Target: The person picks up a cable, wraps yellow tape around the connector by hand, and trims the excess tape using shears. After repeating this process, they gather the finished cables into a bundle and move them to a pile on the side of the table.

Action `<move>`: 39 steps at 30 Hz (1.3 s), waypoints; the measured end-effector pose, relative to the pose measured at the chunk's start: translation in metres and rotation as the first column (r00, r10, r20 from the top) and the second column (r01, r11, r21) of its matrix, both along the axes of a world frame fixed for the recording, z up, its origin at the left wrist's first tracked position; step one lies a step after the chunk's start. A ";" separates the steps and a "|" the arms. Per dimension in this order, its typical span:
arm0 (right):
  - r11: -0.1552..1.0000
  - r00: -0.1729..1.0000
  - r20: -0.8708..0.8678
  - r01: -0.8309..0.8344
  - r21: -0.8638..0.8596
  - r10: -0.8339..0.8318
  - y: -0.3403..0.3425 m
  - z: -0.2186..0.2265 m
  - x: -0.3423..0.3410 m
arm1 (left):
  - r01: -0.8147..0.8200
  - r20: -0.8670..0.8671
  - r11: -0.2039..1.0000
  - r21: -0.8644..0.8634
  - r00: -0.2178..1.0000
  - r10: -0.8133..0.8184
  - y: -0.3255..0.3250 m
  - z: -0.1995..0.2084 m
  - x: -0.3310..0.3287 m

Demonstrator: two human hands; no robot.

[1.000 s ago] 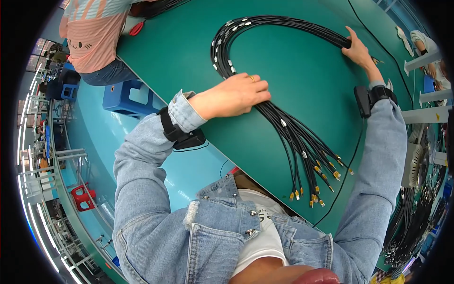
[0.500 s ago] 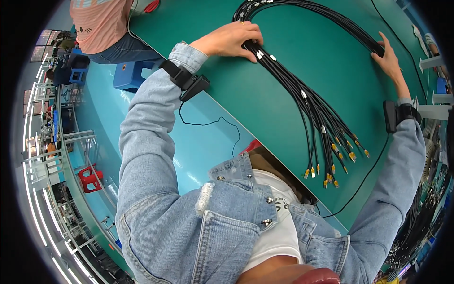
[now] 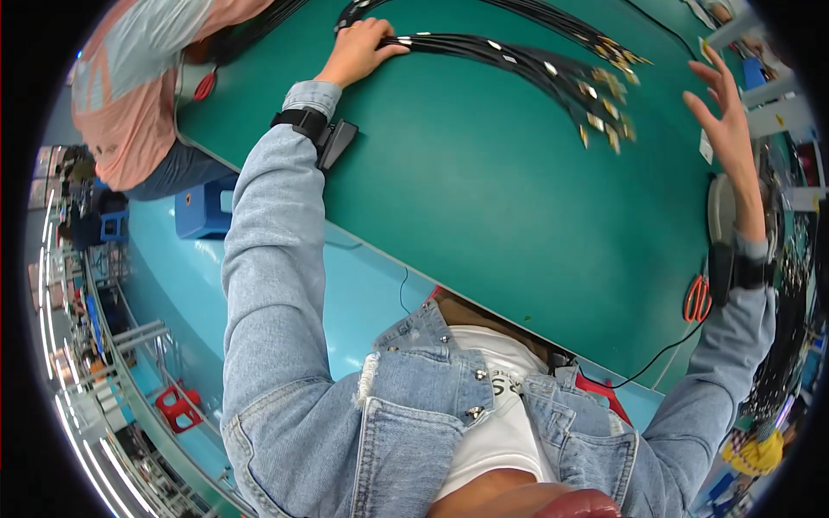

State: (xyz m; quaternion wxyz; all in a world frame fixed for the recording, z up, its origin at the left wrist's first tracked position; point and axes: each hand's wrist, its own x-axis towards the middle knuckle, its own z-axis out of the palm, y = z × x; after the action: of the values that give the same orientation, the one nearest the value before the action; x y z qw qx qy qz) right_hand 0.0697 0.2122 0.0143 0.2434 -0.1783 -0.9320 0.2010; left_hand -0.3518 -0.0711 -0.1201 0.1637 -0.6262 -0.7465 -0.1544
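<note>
A bundle of black cables (image 3: 466, 47) lies bent in a loop on the green table. My left hand (image 3: 358, 50) is closed around it near the bend, at the far left. From that hand the near half runs right to white labels and yellow-tipped connectors (image 3: 609, 121), smeared by motion. The bundle's far half (image 3: 561, 22) curves along the top edge and ends in more yellow-tipped connectors. My right hand (image 3: 725, 121) is raised at the table's right side, fingers spread, holding nothing and apart from the cables.
At the upper left a person in a pink top (image 3: 142, 129) works beside dark cables; red-handled tool (image 3: 205, 85) lies near. Orange-handled scissors (image 3: 698, 298) lie at the table's right edge (image 3: 665, 371). A blue stool (image 3: 203, 210) stands on the floor. Black cables (image 3: 781, 319) hang at the right.
My left hand has drawn the bundle left and away from me. My right hand has come off the cables and opened. Both connector ends now lie farther up the table.
</note>
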 end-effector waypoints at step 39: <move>0.337 0.337 -0.013 0.941 0.011 -0.941 -0.015 -0.072 0.595 | -0.029 -0.119 0.969 0.246 0.991 0.060 0.100 0.055 0.143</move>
State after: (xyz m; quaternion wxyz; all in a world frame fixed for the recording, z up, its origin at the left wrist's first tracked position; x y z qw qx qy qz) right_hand 0.6645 0.1971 -0.0576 0.3184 -0.6798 -0.6605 0.0168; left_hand -0.2084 0.0285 -0.0654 0.2894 -0.5929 -0.7240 -0.2012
